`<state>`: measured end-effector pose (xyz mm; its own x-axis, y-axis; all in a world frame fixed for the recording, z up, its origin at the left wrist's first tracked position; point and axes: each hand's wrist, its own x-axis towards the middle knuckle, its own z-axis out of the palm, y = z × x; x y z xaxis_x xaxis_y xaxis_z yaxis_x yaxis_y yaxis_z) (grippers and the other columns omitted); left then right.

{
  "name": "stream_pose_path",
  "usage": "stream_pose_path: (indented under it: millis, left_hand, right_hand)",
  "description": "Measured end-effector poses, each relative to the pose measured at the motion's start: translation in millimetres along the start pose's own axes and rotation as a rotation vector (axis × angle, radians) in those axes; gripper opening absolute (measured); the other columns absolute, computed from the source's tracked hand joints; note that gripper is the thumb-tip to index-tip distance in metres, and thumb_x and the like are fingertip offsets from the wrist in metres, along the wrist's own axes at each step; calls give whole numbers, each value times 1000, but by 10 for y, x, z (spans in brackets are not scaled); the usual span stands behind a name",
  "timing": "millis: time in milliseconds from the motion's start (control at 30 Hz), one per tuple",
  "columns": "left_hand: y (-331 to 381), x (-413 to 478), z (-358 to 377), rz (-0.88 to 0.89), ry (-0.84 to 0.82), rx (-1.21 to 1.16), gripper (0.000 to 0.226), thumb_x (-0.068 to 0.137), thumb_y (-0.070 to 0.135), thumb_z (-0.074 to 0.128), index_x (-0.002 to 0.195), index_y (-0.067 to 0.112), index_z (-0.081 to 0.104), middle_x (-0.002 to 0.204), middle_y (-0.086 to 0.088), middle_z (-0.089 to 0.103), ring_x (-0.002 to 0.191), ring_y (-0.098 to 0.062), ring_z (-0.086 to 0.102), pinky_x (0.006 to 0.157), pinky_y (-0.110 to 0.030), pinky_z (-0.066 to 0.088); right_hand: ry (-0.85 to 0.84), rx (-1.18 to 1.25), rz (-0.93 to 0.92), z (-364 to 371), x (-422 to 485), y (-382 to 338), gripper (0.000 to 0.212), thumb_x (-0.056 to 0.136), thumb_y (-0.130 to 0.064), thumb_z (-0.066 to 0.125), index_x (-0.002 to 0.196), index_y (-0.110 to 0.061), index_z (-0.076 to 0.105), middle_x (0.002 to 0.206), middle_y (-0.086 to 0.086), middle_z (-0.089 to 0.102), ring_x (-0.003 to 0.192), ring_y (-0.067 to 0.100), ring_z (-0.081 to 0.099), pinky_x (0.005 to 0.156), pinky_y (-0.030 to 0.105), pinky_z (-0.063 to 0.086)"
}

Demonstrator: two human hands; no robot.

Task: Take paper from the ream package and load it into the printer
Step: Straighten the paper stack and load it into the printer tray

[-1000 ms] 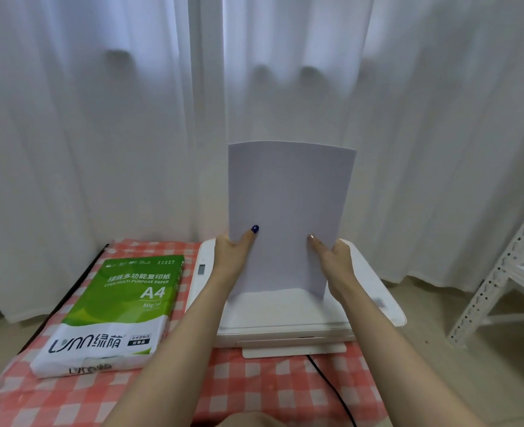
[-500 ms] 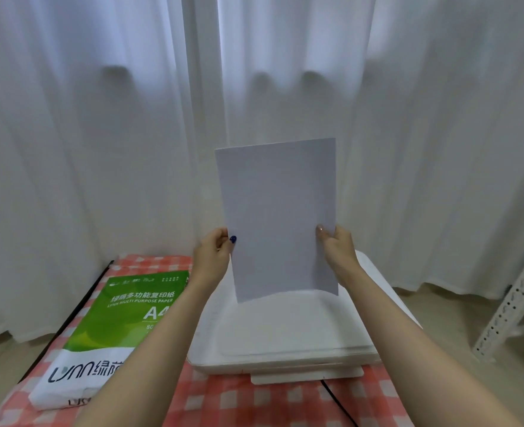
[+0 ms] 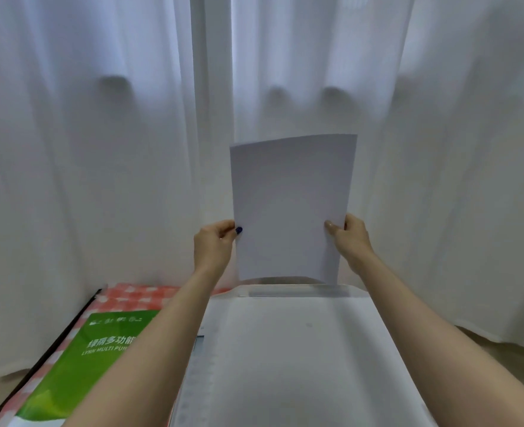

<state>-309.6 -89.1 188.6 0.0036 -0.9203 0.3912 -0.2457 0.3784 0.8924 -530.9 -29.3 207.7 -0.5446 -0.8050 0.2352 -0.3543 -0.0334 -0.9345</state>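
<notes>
I hold a thin stack of white paper upright, its lower edge at the rear slot of the white printer. My left hand pinches the sheets' left edge low down, thumb in front. My right hand grips the right edge at the same height. The paper's bottom edge sits just above or in the slot; I cannot tell which. The green and white ream package lies flat to the left of the printer, partly hidden by my left forearm.
A red and white checked tablecloth covers the table under the printer and ream. White curtains hang close behind the printer. A dark table edge runs along the left.
The view has moved forward over the printer. Both hands have carried the paper from above the printer's lid back to its rear slot, still upright.
</notes>
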Motion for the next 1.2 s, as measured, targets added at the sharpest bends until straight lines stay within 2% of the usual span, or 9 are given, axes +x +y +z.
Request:
stream_pose_path:
  millis: [300,400,533,667,767,867,967,1100,1200]
  left_hand:
    - [-97,121,268,-3,-65,-48,19,91,8,55,99,8,72,87,-2,69,87,-19,62,88,-39,51]
    - [-121,104,298,11,-131,-73,19,91,10,54,96,17,71,87,0,70,87,-21,64,86,-36,52]
    - [-106,29,331,-24,-162,-206,15,92,9,55,88,18,66,78,7,66,73,-9,60,66,-12,50]
    - [-96,-83,308,-52,-158,-264,14,93,7,52,87,12,64,76,3,65,63,0,60,66,-16,51]
    - [-81,-208,255,-144,-161,-295,20,93,16,52,73,14,52,69,-2,53,58,-10,52,57,-23,43]
    - [-93,-333,138,-215,-65,-320,20,91,21,56,73,16,49,65,3,48,54,-7,48,46,-16,39]
    - [-193,-477,-73,-290,13,-233,19,77,26,66,87,14,56,80,-3,59,75,-21,57,62,-28,51]
    - [-399,-762,-319,-391,-227,33,16,84,12,63,68,12,60,62,-3,58,59,-18,51,47,-16,42]
    - [-400,-921,-398,-418,-441,177,18,85,17,64,72,4,63,70,-10,62,54,-17,55,45,-19,45]
  right_hand:
    - [-13,12,-2,-86,288,198,27,92,-11,53,118,-11,60,111,6,64,106,30,61,97,46,49]
    - [-27,13,-20,-173,298,250,21,90,-11,53,108,-19,61,106,4,65,103,29,63,94,45,50]
    - [-31,69,-49,-285,257,251,20,90,-6,54,104,-20,60,101,3,65,91,23,63,85,37,51]
    - [-107,140,51,-367,155,242,17,90,-1,54,101,-12,61,100,8,65,83,21,62,83,35,49]
    - [-306,139,219,-427,45,267,20,89,2,54,107,-6,60,100,10,65,80,21,63,77,31,52]
    - [-498,-6,294,-490,-67,350,20,89,3,54,107,-1,61,98,14,67,78,23,65,75,31,54]
    - [-648,-164,323,-572,-171,414,24,89,-1,56,111,-2,64,103,14,70,90,30,68,87,39,54]
    - [-748,-540,266,-579,-318,450,26,87,-8,60,112,-4,63,112,15,68,104,32,66,96,43,51]
    - [-817,-794,166,-504,-462,404,23,87,-17,60,109,-12,63,110,8,66,97,25,64,89,34,49]
